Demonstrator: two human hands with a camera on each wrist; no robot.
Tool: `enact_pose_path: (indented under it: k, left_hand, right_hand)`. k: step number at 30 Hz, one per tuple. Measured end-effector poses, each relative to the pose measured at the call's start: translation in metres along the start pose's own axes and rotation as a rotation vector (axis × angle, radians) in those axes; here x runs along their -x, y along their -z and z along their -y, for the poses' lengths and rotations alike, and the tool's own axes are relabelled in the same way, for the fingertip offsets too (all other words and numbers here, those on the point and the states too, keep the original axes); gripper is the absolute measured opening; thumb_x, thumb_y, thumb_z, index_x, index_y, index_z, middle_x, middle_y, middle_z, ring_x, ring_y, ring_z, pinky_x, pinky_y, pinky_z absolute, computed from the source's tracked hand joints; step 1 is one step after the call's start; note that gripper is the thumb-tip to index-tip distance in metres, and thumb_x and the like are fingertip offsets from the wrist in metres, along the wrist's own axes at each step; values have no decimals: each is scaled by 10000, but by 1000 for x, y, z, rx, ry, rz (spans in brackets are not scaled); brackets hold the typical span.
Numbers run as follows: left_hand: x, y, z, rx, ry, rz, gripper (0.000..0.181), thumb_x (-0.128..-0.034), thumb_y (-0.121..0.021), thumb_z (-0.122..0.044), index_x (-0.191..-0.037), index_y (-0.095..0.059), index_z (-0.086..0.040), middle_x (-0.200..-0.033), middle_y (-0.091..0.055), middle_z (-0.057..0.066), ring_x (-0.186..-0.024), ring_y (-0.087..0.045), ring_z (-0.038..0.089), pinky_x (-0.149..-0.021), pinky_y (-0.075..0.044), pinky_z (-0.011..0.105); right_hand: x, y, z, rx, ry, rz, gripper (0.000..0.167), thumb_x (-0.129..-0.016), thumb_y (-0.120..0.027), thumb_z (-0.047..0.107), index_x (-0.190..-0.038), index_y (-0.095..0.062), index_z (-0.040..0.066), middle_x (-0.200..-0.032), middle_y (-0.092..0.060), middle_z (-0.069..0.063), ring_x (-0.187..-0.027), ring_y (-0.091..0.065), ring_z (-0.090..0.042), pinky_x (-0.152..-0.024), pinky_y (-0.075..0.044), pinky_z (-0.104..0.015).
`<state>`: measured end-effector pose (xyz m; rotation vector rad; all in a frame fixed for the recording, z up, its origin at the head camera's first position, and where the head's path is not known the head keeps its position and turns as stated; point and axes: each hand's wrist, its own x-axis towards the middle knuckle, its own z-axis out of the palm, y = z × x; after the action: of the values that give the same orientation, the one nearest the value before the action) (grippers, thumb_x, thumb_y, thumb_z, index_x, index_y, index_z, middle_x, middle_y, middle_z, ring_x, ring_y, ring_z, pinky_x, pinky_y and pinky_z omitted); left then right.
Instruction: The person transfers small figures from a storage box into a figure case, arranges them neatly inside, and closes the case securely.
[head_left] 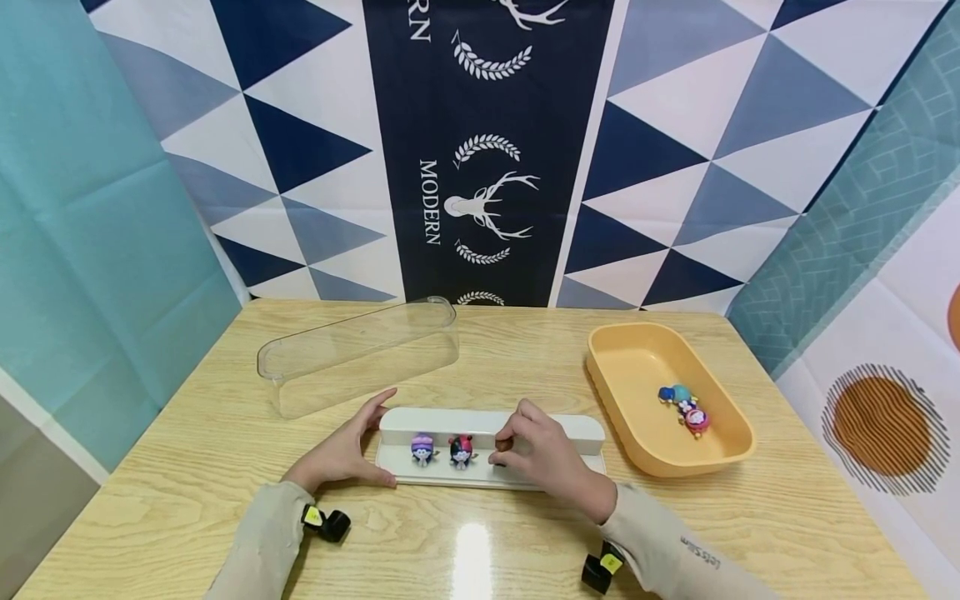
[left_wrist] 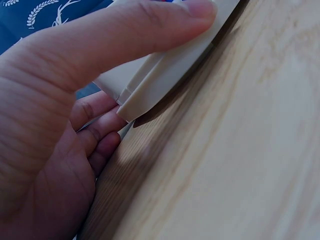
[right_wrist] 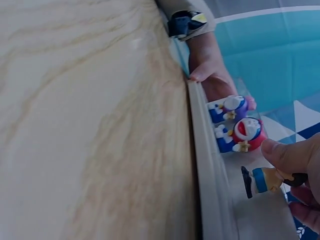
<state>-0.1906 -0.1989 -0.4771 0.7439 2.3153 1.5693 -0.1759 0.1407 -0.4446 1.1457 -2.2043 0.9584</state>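
A white stepped display base [head_left: 442, 479] lies on the table, with my left hand [head_left: 341, 450] gripping its left end. In the left wrist view, the thumb [left_wrist: 130, 30] presses over the base's edge while other fingers curl at its end. Two small figurines stand on the base: a purple-headed one [head_left: 422, 448] and a red-and-black-headed one [head_left: 461, 450]. To their right, my right hand [head_left: 543, 454] pinches a third figurine [right_wrist: 270, 180] by its dark top. That figurine has a tan body, a blue band and black feet; whether its feet touch the base I cannot tell.
A clear plastic cover [head_left: 360, 358] sits behind the base at the back left. On the right stands a yellow-orange tray [head_left: 630, 367] holding a few more colourful figurines [head_left: 688, 412]. Patterned cloth hangs behind the wooden table [head_left: 405, 550].
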Motion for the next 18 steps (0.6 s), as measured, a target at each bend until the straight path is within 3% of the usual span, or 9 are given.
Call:
enact_pose_path:
  k: [9,18]
  left_hand:
    - [0,-1,1,0,-1,-1,1281,-672,-943,-142,-1605,-67,-109,-1413,-453,151,-1250,-485,263,-1048,-313,179]
    - [1,-2,2,-6,2,-10,1291,-660,-950,-141,-1606,-72,-119,-1384,-470,139,-1223,-499,248,-1045,-315,183]
  right_hand:
    - [1,-6,-9,127,168,33,409,-619,-938,109,-819,-581,107,-811,-461,22,-760,-406,-122,-670,-396,-238]
    - [-1,-5,-11,175,160,77,404,-653,-939,191,-859,-595,145,-842,-494,45,-815,-435,-151,-743,-408,-316]
